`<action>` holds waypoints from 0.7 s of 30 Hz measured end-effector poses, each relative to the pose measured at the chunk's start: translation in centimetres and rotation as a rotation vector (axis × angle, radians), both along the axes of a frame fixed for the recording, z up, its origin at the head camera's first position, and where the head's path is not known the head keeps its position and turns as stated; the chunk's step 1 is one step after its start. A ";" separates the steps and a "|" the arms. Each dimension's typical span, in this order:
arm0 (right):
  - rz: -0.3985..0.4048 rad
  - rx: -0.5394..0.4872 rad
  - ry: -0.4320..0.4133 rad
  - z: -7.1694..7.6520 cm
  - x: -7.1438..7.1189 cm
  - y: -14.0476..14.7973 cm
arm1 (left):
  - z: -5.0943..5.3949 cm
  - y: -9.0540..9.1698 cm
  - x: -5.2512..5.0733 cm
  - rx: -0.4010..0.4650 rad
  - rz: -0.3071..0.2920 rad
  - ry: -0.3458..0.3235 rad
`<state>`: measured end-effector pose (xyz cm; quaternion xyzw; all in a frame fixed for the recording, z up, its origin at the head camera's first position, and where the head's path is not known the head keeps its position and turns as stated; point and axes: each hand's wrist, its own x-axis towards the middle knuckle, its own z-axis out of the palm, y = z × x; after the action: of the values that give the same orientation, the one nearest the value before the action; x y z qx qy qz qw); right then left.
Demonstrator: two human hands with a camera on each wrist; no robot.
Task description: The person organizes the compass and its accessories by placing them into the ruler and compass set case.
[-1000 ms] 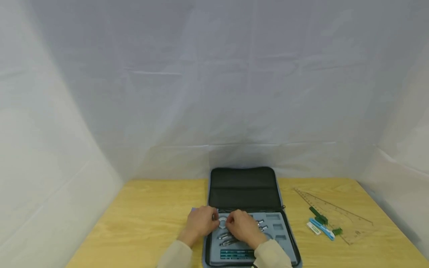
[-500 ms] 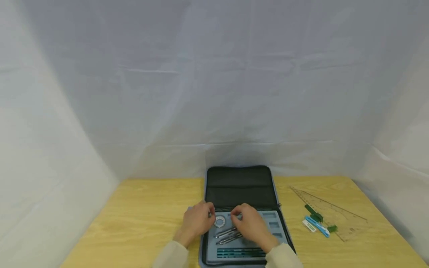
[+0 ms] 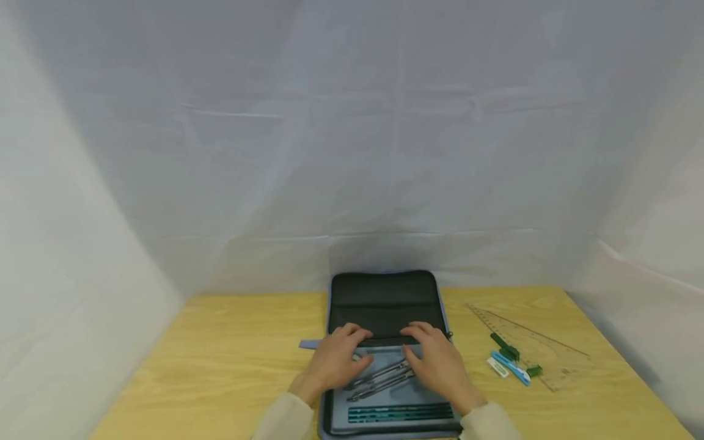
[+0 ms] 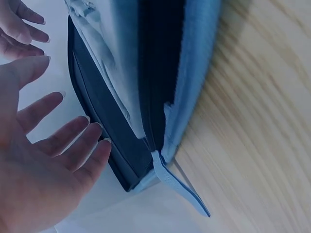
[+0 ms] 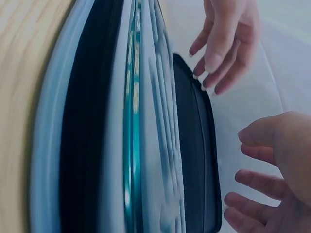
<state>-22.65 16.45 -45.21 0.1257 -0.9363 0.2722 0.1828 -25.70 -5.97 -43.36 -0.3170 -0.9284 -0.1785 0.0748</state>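
A zippered drafting-set case lies unfolded on the table, its black lid (image 3: 385, 299) at the far side and its grey-blue tray (image 3: 335, 421) nearer me. My left hand (image 3: 332, 362) hovers over the tray's far left with relaxed, spread fingers and holds nothing. Over the right half is my right hand (image 3: 440, 366), its fingers loosely bent and apart from the contents. Between them metal compasses (image 3: 382, 386) lie slantwise in the tray. Dark green pencils (image 3: 398, 413) fill the front slot. A blue strap (image 4: 177, 182) sticks out at the case's left corner. My left hand mostly hides a small ring-shaped piece.
On the wooden table (image 3: 236, 354) to the right lie a transparent set square (image 3: 550, 354), a blue-and-white utility-knife-like tool (image 3: 511, 368), a white eraser (image 3: 497, 367) and small green pieces (image 3: 506, 348). White sheeting (image 3: 357, 153) rises behind and at both sides.
Both hands have opened from bent, pinching poses and moved to the far part of the tray. The right hand has shifted rightward, uncovering more of the compasses. The view has turned slightly right.
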 end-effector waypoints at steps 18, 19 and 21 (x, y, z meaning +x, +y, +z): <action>-0.135 0.037 -0.145 -1.0 1.5 7.4 | 0.8 3.4 0.6 -0.178 -0.018 -0.097; -0.142 0.040 -0.152 -1.0 1.7 7.8 | 0.9 3.5 0.7 -0.185 -0.023 -0.110; -0.161 0.048 -0.164 -1.1 2.1 8.6 | 0.9 3.8 0.7 -0.201 -0.028 -0.117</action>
<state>-20.60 25.05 -46.35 0.0318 -0.9615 0.2436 0.1236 -24.96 -2.13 -42.41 -0.3250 -0.9399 -0.1038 -0.0142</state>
